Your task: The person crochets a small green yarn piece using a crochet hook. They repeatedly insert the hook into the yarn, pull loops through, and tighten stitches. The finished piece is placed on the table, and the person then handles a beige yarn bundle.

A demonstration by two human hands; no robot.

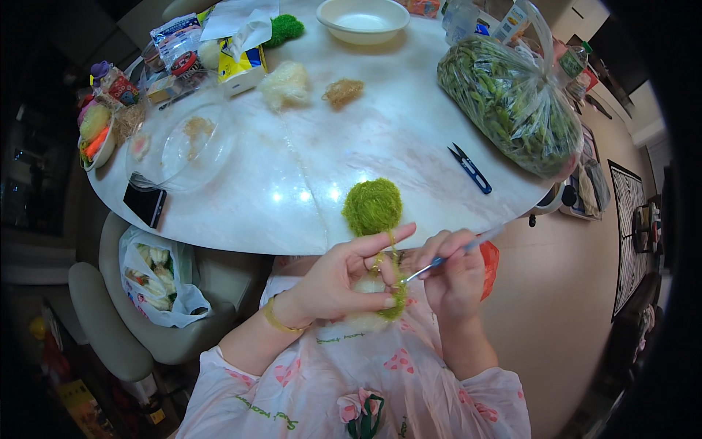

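Observation:
My left hand [351, 280] pinches a small crocheted piece of fuzzy green yarn [394, 308] between thumb and fingers, with a strand of the yarn looped over the raised index finger. My right hand [452, 271] grips a crochet hook [436, 263] with a blue handle; its metal tip touches the green piece. Just beyond my left hand, a ball of green yarn [373, 206] rests on the marble table's near edge. Pale fluffy material [366, 322] shows below the green piece, partly hidden by my left hand.
Thread snips [470, 169] and a large plastic bag of green pods [510, 104] lie at right. Farther back are a cream basin [363, 22], cream yarn [286, 85] and brown yarn [344, 92]. Clear plastic lids [184, 145] and a phone [145, 204] are at left. A white bag [159, 280] sits on a chair.

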